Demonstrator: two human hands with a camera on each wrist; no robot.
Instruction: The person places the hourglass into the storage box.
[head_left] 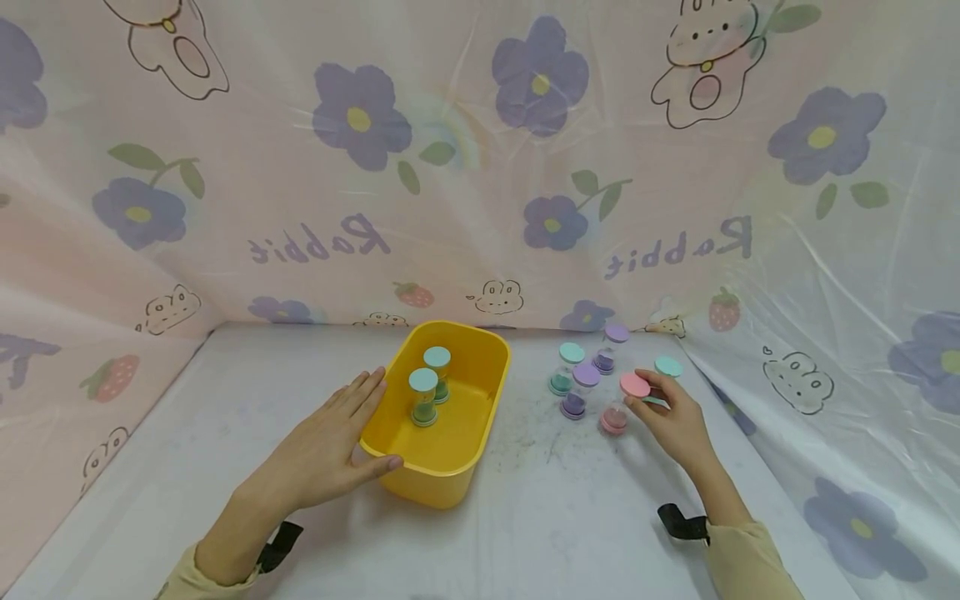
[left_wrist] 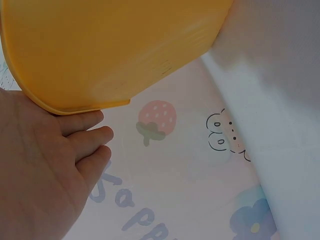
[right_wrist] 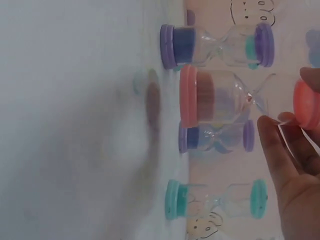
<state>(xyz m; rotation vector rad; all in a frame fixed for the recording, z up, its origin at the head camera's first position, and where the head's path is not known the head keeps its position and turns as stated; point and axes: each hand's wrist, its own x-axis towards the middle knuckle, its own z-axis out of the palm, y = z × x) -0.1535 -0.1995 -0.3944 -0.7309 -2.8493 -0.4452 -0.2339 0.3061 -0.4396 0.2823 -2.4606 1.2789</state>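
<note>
Pinching the pink hourglass (head_left: 618, 412) by the top in the right hand (head_left: 678, 421), right of the yellow bin (head_left: 431, 487), touching that with the straight-fingered left hand (head_left: 318, 454); seemingly mid-pick, likely needing next a lift leftward and in

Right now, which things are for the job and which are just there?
Job, it seems:
- yellow tub, left hand against it
- two blue-topped timers inside
- pink timer in right hand
- probably two purple timers, two teal timers

Just there:
- rabbit curtain
- table
</note>
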